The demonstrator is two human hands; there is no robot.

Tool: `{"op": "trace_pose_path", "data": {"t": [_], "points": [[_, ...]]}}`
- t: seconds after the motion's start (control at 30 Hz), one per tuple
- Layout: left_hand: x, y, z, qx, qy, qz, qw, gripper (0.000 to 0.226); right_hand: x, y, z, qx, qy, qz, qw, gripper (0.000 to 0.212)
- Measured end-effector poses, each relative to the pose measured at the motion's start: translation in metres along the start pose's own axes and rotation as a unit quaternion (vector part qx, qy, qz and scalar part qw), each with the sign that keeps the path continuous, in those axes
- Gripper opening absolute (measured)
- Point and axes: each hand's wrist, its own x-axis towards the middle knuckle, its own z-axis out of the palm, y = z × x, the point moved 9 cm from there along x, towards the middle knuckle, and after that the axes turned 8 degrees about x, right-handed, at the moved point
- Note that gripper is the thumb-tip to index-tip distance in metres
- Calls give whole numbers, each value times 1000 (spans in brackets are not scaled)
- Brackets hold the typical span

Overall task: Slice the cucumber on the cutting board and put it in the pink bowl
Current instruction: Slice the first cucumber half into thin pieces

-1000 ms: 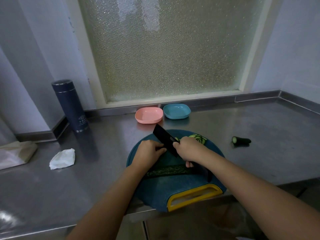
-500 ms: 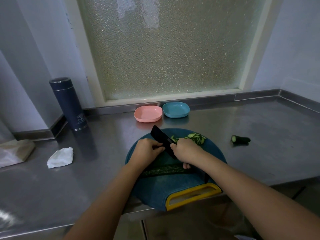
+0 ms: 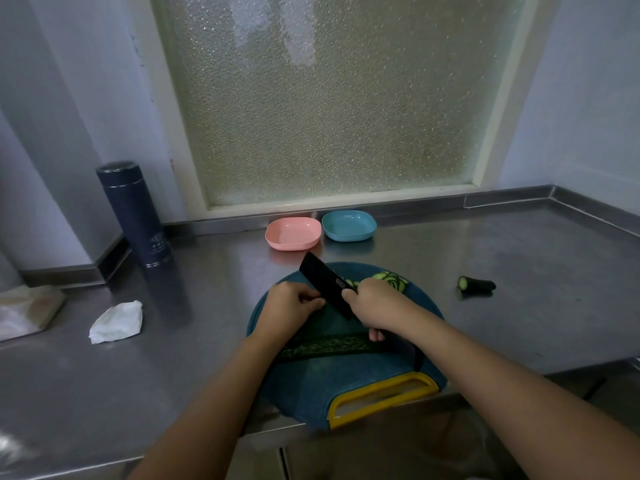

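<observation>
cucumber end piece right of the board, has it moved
No. The cucumber end piece lies just as far right of the cutting board and blue bowl as before.

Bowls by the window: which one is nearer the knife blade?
The pink bowl, left of the blue bowl; the knife tip reaches almost to it.

Beyond the right hand's (image 3: 375,303) grip on the knife (image 3: 325,284), a bare counter (image 3: 433,251) strip runs to the pink bowl (image 3: 292,233), with the blue bowl (image 3: 349,225) just right of it, a slice pile (image 3: 391,278) just past the knuckles, a cucumber stub (image 3: 476,284) well right, and tissue (image 3: 116,322) and flask (image 3: 135,213) far left.
</observation>
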Motion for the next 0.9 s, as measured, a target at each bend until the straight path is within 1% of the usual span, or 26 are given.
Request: {"op": "trace_pose_path", "data": {"t": [0.27,0.5,0.67,0.8,0.9], "points": [[0,1,0,2,-2,3,1000,19,0,-3,6,-13,-9,11,1000,50],[2,-2,1,-1,-9,1,1000,21,9,-6,17,-66,-12,39,997,54],[0,-8,3,-15,-61,10,998,27,8,0,10,-54,-3,36,998,53],[-3,-11,2,-44,-46,-3,998,26,4,3,5,-49,7,30,998,52],[-2,-11,2,-46,-38,-4,998,24,3,0,2,-34,20,10,999,52]]}}
